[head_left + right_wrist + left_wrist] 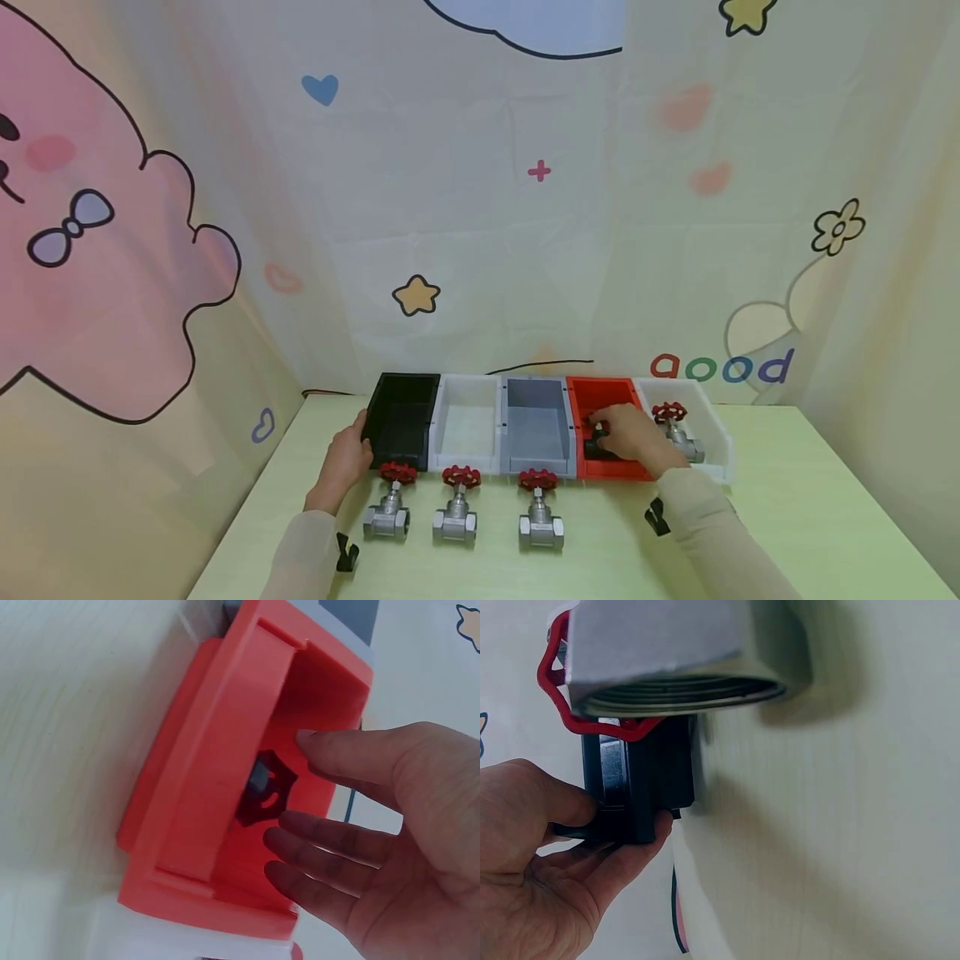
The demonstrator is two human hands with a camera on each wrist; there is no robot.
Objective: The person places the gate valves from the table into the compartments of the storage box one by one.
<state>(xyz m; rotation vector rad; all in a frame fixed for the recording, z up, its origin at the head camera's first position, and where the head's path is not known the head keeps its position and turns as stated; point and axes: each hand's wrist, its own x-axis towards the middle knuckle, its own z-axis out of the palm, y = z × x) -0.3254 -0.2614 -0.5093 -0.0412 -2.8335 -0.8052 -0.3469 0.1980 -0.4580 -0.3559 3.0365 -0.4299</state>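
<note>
My left hand (pixel 347 462) grips the outer left wall of the black bin (pixel 382 421); in the left wrist view the thumb lies on one side of the black bin (pixel 660 772) and the fingers on the other. Over the red bin (pixel 603 387) is my right hand (pixel 633 433). In the right wrist view my right hand (pixel 375 832) has thumb and fingers apart beside a dark red handwheel (pixel 279 787) inside the red bin (pixel 202 772); the rest of that piece is mostly hidden.
White (pixel 467 417) and grey (pixel 536 421) bins join the row. The right-end white bin (pixel 716 429) holds a metal valve (pixel 682 442) with a red wheel. Three similar valves (pixel 386 521), (pixel 454 523), (pixel 541 529) stand in front of the row on the table (pixel 810 500).
</note>
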